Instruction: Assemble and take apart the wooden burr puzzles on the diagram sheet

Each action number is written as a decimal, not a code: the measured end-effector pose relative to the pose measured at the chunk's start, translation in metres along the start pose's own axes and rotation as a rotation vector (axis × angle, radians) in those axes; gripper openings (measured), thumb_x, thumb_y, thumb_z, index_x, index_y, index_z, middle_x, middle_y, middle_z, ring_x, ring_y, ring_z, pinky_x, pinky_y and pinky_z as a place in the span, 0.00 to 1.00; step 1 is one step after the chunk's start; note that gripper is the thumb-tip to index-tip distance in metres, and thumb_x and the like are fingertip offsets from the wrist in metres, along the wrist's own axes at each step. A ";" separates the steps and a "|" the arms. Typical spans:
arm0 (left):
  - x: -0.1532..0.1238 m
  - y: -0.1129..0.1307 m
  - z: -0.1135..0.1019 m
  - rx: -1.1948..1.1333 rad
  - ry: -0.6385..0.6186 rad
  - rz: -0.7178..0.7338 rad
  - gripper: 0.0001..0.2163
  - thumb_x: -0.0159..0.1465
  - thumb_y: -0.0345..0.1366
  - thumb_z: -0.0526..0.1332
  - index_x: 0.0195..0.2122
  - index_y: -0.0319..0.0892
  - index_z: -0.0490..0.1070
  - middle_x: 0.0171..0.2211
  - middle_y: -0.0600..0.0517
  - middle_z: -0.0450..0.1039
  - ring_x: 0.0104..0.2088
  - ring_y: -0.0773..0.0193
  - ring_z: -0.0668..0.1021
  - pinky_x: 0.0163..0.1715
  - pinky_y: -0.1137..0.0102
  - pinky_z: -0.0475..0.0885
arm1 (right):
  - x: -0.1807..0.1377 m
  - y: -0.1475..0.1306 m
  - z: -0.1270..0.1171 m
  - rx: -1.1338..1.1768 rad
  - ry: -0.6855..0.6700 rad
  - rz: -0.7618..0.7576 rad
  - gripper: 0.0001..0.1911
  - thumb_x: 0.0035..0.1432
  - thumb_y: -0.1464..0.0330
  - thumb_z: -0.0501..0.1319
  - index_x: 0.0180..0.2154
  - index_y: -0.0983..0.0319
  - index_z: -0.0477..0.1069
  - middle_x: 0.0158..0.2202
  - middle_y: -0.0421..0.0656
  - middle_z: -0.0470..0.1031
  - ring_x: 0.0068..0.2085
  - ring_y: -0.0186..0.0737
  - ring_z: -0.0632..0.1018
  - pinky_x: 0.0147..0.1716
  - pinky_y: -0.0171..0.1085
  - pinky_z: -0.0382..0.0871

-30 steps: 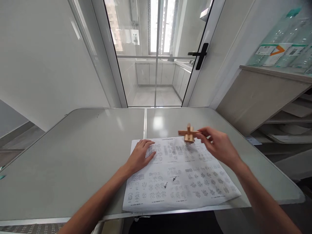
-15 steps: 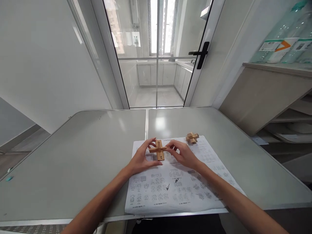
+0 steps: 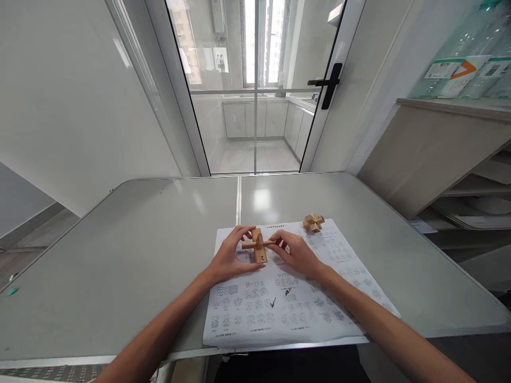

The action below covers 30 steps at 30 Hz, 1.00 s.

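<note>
My left hand (image 3: 231,254) grips a flat wooden puzzle block (image 3: 260,255) marked "2", fingers at its far end and thumb at its near end. Through the block's middle runs a thin wooden puzzle stick (image 3: 248,245), crosswise, its left end sticking out under my left palm. Thumb and fingers of my right hand (image 3: 297,254) pinch the stick's right end. Both pieces are above a printed paper sheet (image 3: 255,330). Beyond my right hand, an interlocked wooden puzzle (image 3: 313,223) sits on the sheet's far right corner.
The sheet, covered in small diagrams, lies on a grey table (image 3: 120,266) with a seam (image 3: 238,199) down its middle. A small green object (image 3: 11,291) is at the left edge. Plastic bottles (image 3: 459,74) stand on a shelf at right; a glass door (image 3: 255,133) is behind the table.
The stick looks turned within the block, and the long slot seen in the block's face before is now largely covered. Both hands keep their hold. The view has shifted slightly.
</note>
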<state>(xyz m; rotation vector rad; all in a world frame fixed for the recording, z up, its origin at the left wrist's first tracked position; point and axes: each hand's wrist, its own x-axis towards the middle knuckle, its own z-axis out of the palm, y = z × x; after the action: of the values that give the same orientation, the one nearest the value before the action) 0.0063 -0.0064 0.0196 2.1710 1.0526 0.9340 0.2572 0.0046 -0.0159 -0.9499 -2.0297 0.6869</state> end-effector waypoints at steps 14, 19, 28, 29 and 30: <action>0.002 -0.002 0.001 0.012 0.002 0.003 0.38 0.55 0.46 0.79 0.65 0.52 0.66 0.57 0.45 0.73 0.54 0.50 0.78 0.56 0.53 0.76 | 0.002 -0.004 -0.004 0.008 -0.017 0.007 0.13 0.76 0.55 0.57 0.44 0.57 0.73 0.35 0.43 0.81 0.33 0.42 0.79 0.32 0.41 0.74; 0.001 0.000 0.001 0.003 0.001 0.008 0.37 0.55 0.45 0.78 0.64 0.52 0.66 0.56 0.46 0.73 0.53 0.50 0.78 0.55 0.53 0.77 | 0.002 -0.007 -0.007 0.009 -0.045 0.011 0.11 0.76 0.57 0.58 0.46 0.56 0.74 0.38 0.43 0.81 0.34 0.42 0.80 0.33 0.41 0.74; -0.004 0.000 0.006 -0.010 0.079 0.037 0.39 0.57 0.36 0.75 0.66 0.53 0.58 0.56 0.47 0.67 0.54 0.52 0.75 0.58 0.51 0.75 | 0.004 -0.017 -0.009 0.028 0.092 -0.127 0.10 0.74 0.57 0.59 0.49 0.55 0.70 0.51 0.50 0.75 0.53 0.52 0.76 0.50 0.51 0.74; -0.004 0.001 0.007 0.011 0.068 0.048 0.39 0.57 0.35 0.75 0.67 0.53 0.57 0.55 0.46 0.67 0.54 0.51 0.75 0.57 0.51 0.76 | 0.004 -0.018 -0.008 0.036 0.082 -0.117 0.10 0.74 0.56 0.58 0.46 0.55 0.70 0.48 0.49 0.75 0.50 0.50 0.76 0.48 0.49 0.74; -0.005 0.002 0.008 0.027 0.051 0.061 0.39 0.58 0.34 0.74 0.67 0.53 0.57 0.55 0.46 0.66 0.54 0.51 0.75 0.56 0.52 0.76 | 0.004 -0.019 -0.006 0.048 0.065 -0.098 0.10 0.75 0.56 0.58 0.44 0.56 0.69 0.45 0.47 0.75 0.46 0.48 0.76 0.45 0.47 0.73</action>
<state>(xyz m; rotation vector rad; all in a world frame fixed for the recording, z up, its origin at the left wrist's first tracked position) 0.0112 -0.0127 0.0143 2.2234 1.0338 1.0131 0.2531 -0.0021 0.0029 -0.8285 -1.9795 0.6411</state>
